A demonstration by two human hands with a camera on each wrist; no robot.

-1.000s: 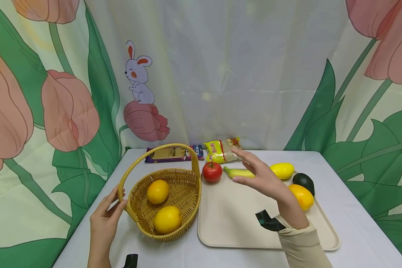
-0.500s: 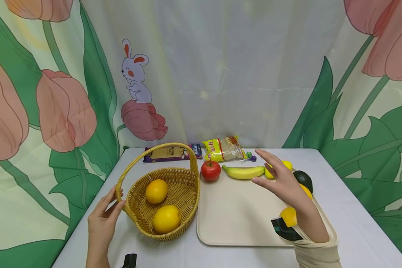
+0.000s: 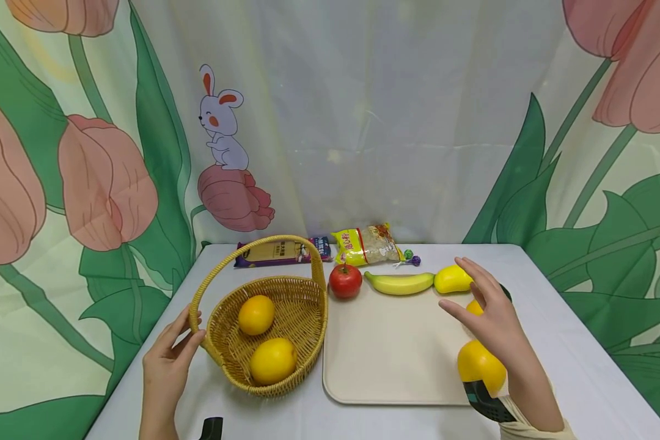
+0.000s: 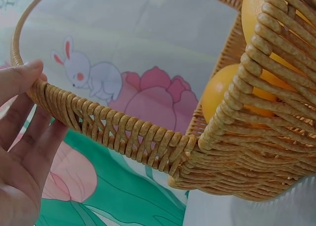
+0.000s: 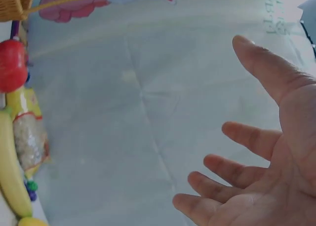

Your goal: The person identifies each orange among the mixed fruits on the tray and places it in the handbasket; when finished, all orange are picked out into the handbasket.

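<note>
My left hand pinches the handle of a woven wicker basket low on its left side; the left wrist view shows thumb and fingers on either side of the handle. Inside the basket lie an orange and a larger yellow fruit. My right hand hovers empty over the right part of a beige tray, fingers spread. In the right wrist view its palm holds nothing. It partly hides an orange-yellow fruit, another behind it and a dark fruit.
Along the tray's far edge are a red tomato, a banana and a yellow mango. Behind them lie a purple packet, a yellow-and-clear bag and small wrapped lollipops. A printed curtain closes off the back.
My right hand has moved right and toward me, away from the banana, uncovering the lollipops and an orange-yellow fruit near the wrist. The left hand has stayed on the handle.
</note>
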